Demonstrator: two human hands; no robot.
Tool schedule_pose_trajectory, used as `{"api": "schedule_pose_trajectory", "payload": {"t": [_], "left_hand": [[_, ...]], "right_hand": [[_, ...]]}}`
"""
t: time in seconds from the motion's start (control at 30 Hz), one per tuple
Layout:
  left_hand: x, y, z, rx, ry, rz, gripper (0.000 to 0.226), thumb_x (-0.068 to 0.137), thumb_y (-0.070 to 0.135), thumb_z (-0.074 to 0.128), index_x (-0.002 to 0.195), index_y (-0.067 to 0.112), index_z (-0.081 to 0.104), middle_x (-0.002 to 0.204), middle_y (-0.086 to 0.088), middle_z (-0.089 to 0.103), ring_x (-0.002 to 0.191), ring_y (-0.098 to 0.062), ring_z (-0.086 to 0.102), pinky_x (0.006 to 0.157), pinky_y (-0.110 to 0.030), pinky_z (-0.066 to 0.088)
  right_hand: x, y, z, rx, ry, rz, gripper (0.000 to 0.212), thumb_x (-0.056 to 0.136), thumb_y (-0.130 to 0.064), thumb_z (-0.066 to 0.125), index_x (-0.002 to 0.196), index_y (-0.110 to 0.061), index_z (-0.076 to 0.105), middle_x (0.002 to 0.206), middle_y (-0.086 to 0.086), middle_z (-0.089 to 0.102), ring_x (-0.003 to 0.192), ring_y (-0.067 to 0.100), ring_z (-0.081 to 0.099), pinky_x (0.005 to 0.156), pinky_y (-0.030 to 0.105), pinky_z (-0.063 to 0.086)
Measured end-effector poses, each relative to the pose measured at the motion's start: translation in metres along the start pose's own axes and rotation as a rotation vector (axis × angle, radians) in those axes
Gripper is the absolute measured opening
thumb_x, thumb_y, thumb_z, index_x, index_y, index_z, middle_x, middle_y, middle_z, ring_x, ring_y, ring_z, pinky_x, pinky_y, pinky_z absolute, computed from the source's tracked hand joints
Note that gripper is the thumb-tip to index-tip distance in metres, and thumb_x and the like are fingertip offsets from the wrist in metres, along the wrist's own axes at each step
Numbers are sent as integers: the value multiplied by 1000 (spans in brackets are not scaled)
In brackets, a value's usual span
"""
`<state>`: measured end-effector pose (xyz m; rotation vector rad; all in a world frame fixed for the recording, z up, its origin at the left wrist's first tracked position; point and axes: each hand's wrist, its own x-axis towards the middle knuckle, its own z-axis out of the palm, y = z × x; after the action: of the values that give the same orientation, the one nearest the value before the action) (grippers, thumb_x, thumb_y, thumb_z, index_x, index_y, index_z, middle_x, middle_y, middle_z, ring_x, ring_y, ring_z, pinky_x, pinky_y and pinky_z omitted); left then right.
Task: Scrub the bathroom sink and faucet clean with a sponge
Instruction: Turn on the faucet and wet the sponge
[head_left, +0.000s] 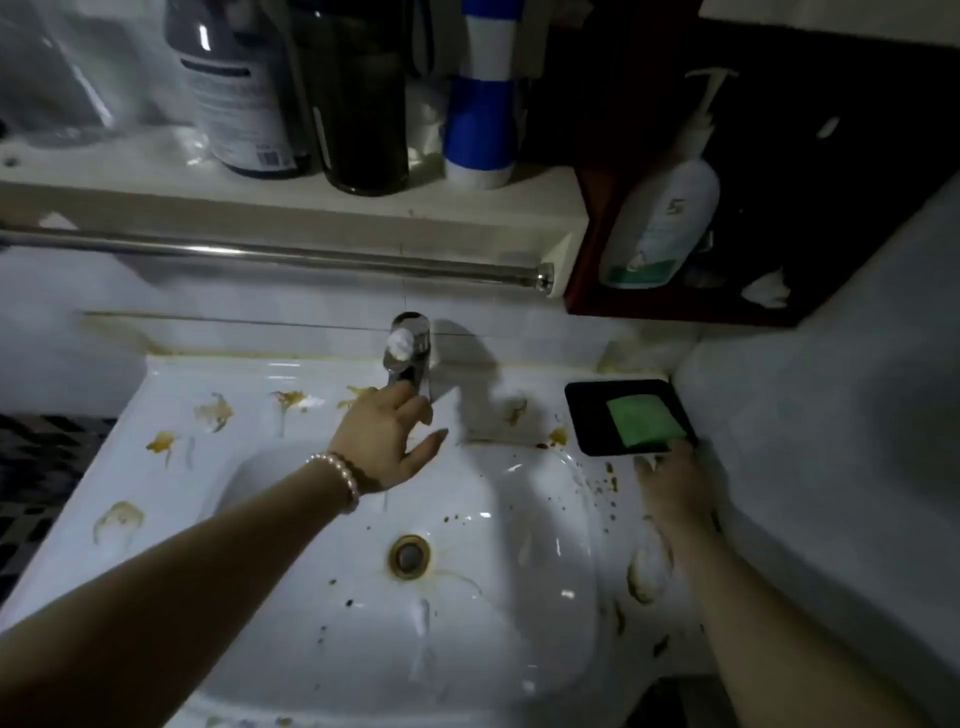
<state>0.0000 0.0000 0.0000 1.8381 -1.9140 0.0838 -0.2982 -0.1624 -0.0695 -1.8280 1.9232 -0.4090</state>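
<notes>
Nearest you, in front of the faucet, the sink is spattered with brown and yellow stains around the drain and along the rim, so no scrubbing seems to have begun. Your left hand reaches up to the faucet's foot, fingers loosely spread and holding nothing, fingertips touching the metal; I judge you mean to turn on the water first. Your right hand lies to the faucet's right, at the near edge of the tray; whether its fingers grip anything is too dim to tell. The sponge, green, rests in that tray, right of the faucet, kept off the dirty rim and within reach.
</notes>
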Motion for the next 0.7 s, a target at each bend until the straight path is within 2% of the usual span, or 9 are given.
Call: {"api": "schedule_pose_trajectory", "payload": {"t": [0.07, 0.13, 0.27, 0.33, 0.4, 0.47, 0.57, 0.63, 0.7], "left_hand": [[4, 0, 3, -36, 84, -84, 41, 81, 41, 45, 75, 4, 62, 74, -10, 59, 59, -25, 55, 59, -30, 44], [3, 1, 3, -73, 153, -206, 39, 79, 40, 45, 72, 5, 60, 71, -6, 55, 56, -19, 49, 57, -25, 38], [-11, 2, 10, -61, 173, -319, 39, 79, 44, 43, 73, 9, 60, 74, 6, 46, 58, -12, 43, 53, -17, 31], [-15, -2, 8, -46, 175, -383, 40, 80, 46, 41, 74, 11, 59, 75, 7, 45, 59, -12, 41, 51, -16, 30], [-19, -7, 5, -50, 198, -475, 44, 79, 48, 39, 72, 10, 58, 73, 5, 44, 61, -14, 41, 53, -22, 29], [-20, -11, 1, -109, 259, -585, 45, 77, 51, 39, 69, 10, 55, 68, 3, 45, 62, -17, 42, 56, -26, 29], [-15, -13, -2, -273, 319, -778, 44, 77, 49, 43, 66, 7, 55, 62, -1, 50, 61, -17, 45, 55, -25, 32], [-12, -17, -2, -404, 307, -890, 38, 81, 38, 46, 65, 6, 58, 64, -9, 57, 62, -19, 48, 59, -28, 37], [-15, -23, -1, -504, 291, -989, 32, 89, 25, 50, 64, 7, 59, 67, -14, 58, 63, -22, 49, 65, -33, 41]], "right_hand": [[27, -3, -7, -151, 16, -47, 55, 87, -30, 61, 129, 1, 43, 129, 25, 49, 115, 39, 49, 93, 47, 46], [55, -7, -12, -346, 2, -87, 64, 83, -43, 63, 127, 0, 44, 129, 25, 46, 119, 39, 44, 97, 46, 41], [82, -7, -3, -531, -109, -80, 97, 67, -69, 64, 133, -3, 37, 131, 22, 45, 120, 37, 45, 99, 46, 41], [89, -5, 1, -604, -141, -78, 106, 65, -71, 64, 139, -4, 28, 134, 21, 42, 123, 36, 42, 102, 45, 38], [90, -5, 5, -634, -100, -101, 107, 66, -70, 65, 140, -4, 25, 135, 22, 40, 123, 38, 41, 102, 45, 37], [87, -11, 4, -560, 9, -119, 105, 65, -65, 70, 136, 1, 30, 134, 27, 40, 122, 41, 41, 101, 50, 37], [72, -31, 5, -241, 100, -149, 103, 62, -46, 81, 134, 5, 30, 137, 33, 33, 123, 47, 36, 99, 56, 37], [51, -50, 12, 10, 30, -228, 88, 59, -31, 83, 125, 0, 35, 130, 27, 36, 115, 46, 43, 90, 51, 44], [23, -63, 28, 175, -114, -255, 70, 59, -24, 82, 111, -10, 37, 123, 19, 38, 102, 39, 49, 81, 47, 50]]}}
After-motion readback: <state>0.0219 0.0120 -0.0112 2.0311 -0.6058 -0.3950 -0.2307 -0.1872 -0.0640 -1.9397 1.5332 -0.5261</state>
